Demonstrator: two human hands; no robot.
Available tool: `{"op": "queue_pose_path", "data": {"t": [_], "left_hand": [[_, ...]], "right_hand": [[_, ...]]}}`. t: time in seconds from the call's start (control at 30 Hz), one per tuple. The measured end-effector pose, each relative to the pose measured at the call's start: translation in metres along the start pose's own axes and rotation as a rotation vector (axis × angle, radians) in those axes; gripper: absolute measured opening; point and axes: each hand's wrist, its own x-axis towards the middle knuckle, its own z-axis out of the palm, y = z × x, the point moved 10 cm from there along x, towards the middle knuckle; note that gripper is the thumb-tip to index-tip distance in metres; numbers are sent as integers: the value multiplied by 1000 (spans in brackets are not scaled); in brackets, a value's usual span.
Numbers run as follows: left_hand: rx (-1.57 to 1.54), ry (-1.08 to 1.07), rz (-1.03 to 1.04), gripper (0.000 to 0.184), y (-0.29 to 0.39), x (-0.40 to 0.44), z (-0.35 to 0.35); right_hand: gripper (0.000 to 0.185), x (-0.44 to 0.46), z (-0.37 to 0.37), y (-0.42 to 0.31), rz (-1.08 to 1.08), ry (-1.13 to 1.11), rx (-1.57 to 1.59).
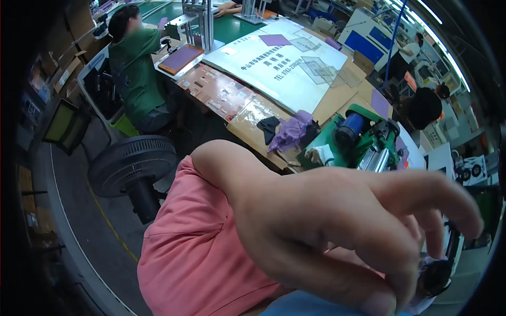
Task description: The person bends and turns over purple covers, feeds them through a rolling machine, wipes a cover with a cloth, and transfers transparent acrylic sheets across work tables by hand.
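The left hand (337, 210), bare and partly blurred, is seen very close to the camera, in front of the green metal machine with a blue cylindrical motor (350, 129), which is taken here as the landmark. The arm is bent and comes out of a loose pink cloth sleeve (190, 247). The outer fingers are curved and held apart from each other, while the thumb and the nearest finger are brought close at their tips; whether they touch, or something is pinched there, cannot be told. The machine is placed on a worktop covered with brown board (337, 100), and its shiny metal roller (375, 158) is partly covered by the hand. Just beside the machine, on its left, a small whitish crumpled cloth (322, 155) is laid. Farther left of it, a crumpled purple sheet (292, 131) is found together with a crumpled black piece (269, 128). Behind the machine, a large white board with printed black characters (274, 73) is spread, on which thin transparent rectangular panels (316, 68) are laid. Well apart to the left of the machine, a black round fan (134, 168) and a person in green clothes (139, 79) are seen.
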Motion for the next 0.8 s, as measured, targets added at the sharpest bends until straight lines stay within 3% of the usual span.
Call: {"op": "queue_pose_path", "data": {"t": [0.2, 0.37, 0.43, 0.53, 0.8], "left_hand": [[-314, 97, -83, 23, 1, -8, -20], [280, -173, 201, 24, 18, -25, -3], [282, -227, 197, 18, 21, -24, 7], [7, -178, 179, 16, 22, -27, 4], [127, -113, 9, 20, 2, -40, -12]], "right_hand": [[34, 0, -8, 6, -15, -26, -36], [35, 9, -14, 7, -54, -55, -80], [36, 11, -18, 7, -63, -55, -100], [36, 6, -27, 11, -78, -23, -138], [30, -52, -68, 15, -99, 431, -161]]}}
